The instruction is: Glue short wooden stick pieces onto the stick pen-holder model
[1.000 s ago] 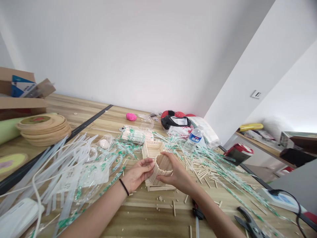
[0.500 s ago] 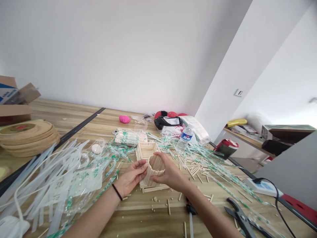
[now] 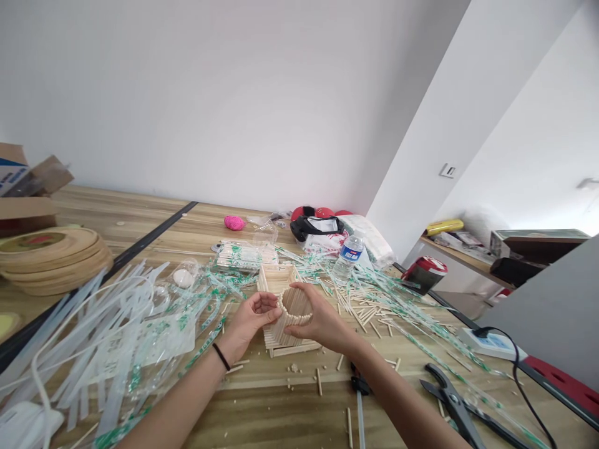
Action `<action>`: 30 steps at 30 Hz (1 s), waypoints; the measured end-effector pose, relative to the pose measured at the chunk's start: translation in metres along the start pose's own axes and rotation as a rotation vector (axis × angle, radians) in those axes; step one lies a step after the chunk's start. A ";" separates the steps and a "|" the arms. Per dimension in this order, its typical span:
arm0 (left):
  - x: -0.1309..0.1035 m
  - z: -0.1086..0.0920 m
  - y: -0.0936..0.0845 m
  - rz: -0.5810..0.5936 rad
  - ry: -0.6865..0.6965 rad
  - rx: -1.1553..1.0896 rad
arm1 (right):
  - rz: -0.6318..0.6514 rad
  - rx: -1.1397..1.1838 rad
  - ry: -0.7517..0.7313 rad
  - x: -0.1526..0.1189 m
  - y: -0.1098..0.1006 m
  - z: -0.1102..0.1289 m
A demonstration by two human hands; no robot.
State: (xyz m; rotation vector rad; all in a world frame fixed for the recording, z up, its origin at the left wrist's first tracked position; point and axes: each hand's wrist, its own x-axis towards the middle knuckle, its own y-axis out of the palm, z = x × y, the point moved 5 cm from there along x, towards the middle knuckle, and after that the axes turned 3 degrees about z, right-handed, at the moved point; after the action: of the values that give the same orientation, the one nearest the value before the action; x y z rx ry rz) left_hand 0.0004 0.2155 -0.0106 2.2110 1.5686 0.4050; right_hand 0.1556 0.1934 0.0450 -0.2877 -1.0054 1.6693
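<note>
A round tube of thin wooden sticks (image 3: 294, 307) is tilted so that its open end shows. My right hand (image 3: 322, 319) is wrapped round its right side, thumb below and fingers above. On the tube's left rim rest the pinched fingertips of my left hand (image 3: 255, 318), a black band round that wrist. Behind and beneath the tube stands a square box of stacked wooden sticks (image 3: 274, 274), partly hidden by the tube and hands.
Loose sticks (image 3: 365, 308) and green-printed wrappers lie at the right, near a water bottle (image 3: 349, 255). Pliers (image 3: 452, 399) are at the lower right. Glue sticks (image 3: 112, 349) and tape rolls (image 3: 51, 259) cover the left. A pink ball (image 3: 234, 222) sits behind.
My left hand's fingers have curled and risen slightly at the tube's rim. My right hand still holds the tube. The view has shifted a little.
</note>
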 end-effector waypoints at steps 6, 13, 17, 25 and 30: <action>0.001 -0.003 0.000 -0.025 0.082 0.157 | -0.006 0.016 0.000 -0.001 0.000 0.000; 0.002 -0.011 0.001 -0.005 0.131 0.337 | -0.008 0.095 0.043 -0.001 0.000 0.001; 0.002 -0.012 0.001 0.004 0.175 0.503 | 0.012 0.216 0.065 -0.003 -0.011 -0.004; 0.003 0.012 -0.019 -0.090 0.224 0.757 | -0.313 0.362 0.230 -0.034 -0.045 -0.041; 0.004 0.016 -0.031 -0.087 0.216 0.749 | -0.671 0.285 0.209 -0.077 -0.090 -0.007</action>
State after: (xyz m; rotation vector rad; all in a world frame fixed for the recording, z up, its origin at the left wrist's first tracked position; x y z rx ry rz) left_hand -0.0166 0.2257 -0.0397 2.6759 2.1902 0.0133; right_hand 0.2484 0.1314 0.0838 0.0668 -0.6002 1.1172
